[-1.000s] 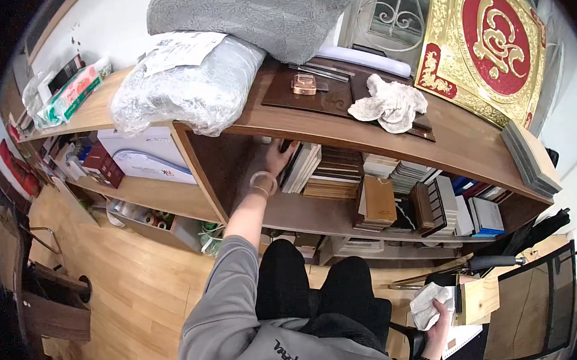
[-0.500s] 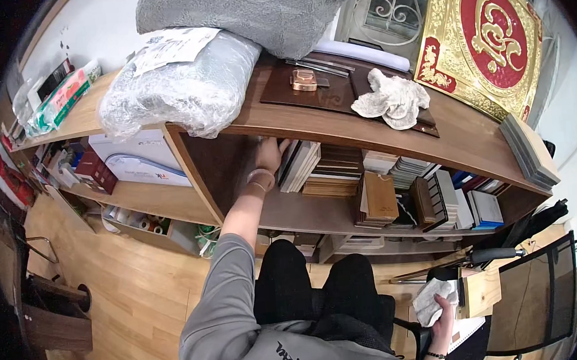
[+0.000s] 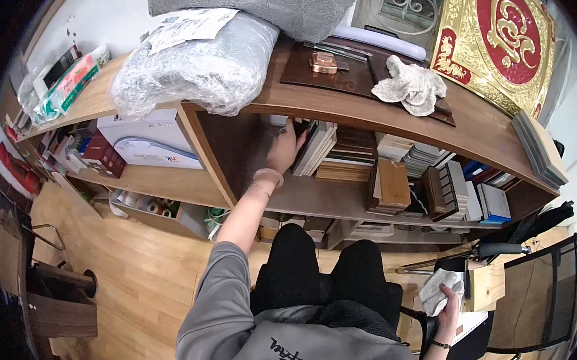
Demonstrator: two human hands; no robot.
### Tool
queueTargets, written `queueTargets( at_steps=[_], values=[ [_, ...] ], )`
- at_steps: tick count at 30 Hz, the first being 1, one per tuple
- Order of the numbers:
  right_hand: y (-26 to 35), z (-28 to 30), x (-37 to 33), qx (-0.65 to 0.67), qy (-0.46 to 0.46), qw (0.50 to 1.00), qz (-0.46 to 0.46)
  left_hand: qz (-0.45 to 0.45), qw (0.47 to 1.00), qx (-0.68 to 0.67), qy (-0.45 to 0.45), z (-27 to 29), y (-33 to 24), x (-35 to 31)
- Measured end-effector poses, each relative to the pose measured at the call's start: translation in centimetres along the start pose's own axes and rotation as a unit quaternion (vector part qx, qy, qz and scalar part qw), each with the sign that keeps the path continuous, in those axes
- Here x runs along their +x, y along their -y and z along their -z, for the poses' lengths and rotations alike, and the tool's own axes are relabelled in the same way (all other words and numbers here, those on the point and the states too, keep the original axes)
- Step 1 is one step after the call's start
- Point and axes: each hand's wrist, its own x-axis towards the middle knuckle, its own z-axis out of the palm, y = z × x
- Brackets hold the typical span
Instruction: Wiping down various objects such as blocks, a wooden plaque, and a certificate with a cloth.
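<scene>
My left hand [image 3: 284, 148] reaches into the open shelf bay, a bracelet on its wrist. Its thumb and finger close on a dark flat thing [image 3: 305, 126] at the left end of a row of upright, pale-edged boards [image 3: 318, 150]. The far fingers are partly hidden in shadow, so the dark thing's kind is unclear. Low on the right, my right hand [image 3: 450, 306] grips a crumpled white cloth [image 3: 438, 291]. Beside that cloth is a light wooden box [image 3: 487, 286].
On the shelf top lie a plastic-wrapped bundle [image 3: 193, 63], another white cloth [image 3: 410, 86] and a copper-coloured object [image 3: 324, 62]. A gold and red plaque [image 3: 502, 31] leans at the back right. Brown boxes [image 3: 390, 185] stand inside the shelf. A mesh chair [image 3: 541, 296] is at right.
My left hand has shifted right, from the bay's inner left side to the dark flat thing beside the boards. My right hand keeps its cloth. The whole view has shifted slightly.
</scene>
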Motion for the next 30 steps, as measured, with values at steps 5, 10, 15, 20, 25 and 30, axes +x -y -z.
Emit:
queueTargets(
  at_steps=[5, 10, 15, 20, 25, 30],
  values=[
    [-0.6, 0.3, 0.6, -0.018, -0.007, 1.0, 0.006, -0.06, 0.992, -0.111, -0.016, 0.4, 1.0, 0.2],
    [-0.4, 0.6, 0.8, -0.039, -0.025, 0.998, 0.041, -0.006, 0.991, -0.134, 0.014, -0.1, -0.6, -0.1],
    [-0.1, 0.7, 0.4, -0.108, -0.008, 0.99, 0.091, -0.049, 0.991, -0.126, 0.023, 1.1, 0.4, -0.3],
    [-0.2, -3.9, 2.0, -0.275, 0.048, 0.915, 0.29, -0.014, 0.98, -0.187, 0.066, 2.9, 0.1, 1.0],
    [4.5, -22.2, -1.2, -0.405, 0.281, 0.83, 0.26, 0.177, 0.947, -0.262, 0.06, -2.1, 1.8, -1.4],
    [3.8, -39.1, -4.0, -0.564, 0.44, 0.553, 0.427, 0.139, 0.963, -0.219, -0.074, -6.0, 4.7, -6.2]
  ],
)
